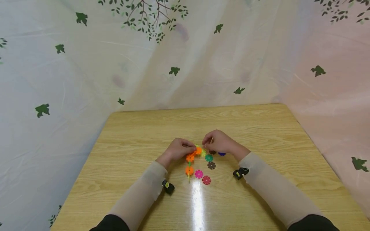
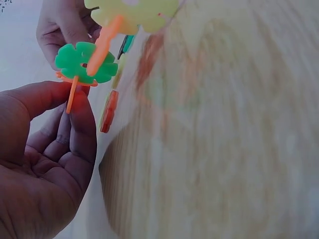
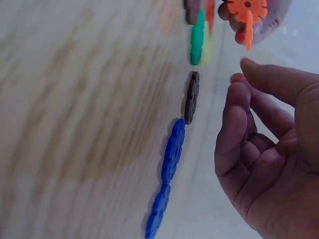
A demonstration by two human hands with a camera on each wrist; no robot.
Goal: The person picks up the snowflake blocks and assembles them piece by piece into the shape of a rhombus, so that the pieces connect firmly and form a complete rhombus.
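Observation:
My left hand [image 1: 180, 148] pinches an orange notched plastic disc [image 2: 71, 97] between thumb and fingers. This disc belongs to a chain of interlocked flower-shaped discs. In the left wrist view a green disc [image 2: 66, 59] sits beside the pinch, with a pale yellow disc [image 2: 134, 17] further along. The chain bends down toward an orange disc [image 1: 189, 170] at its near end. Just right of the chain is my right hand [image 1: 221, 141], thumb and fingers loosely bent. A gap shows between its fingertips [image 3: 249, 63], with nothing in it.
Loose discs lie on the wooden table [image 1: 138, 128]: teal [image 1: 209, 158], brown [image 1: 211, 165], pink [image 1: 198, 174] and red [image 1: 206, 180]. Blue discs [image 3: 173, 149] and another brown disc [image 3: 192, 99] lie beside my right hand. A patterned curtain [image 1: 202, 64] hangs behind the table.

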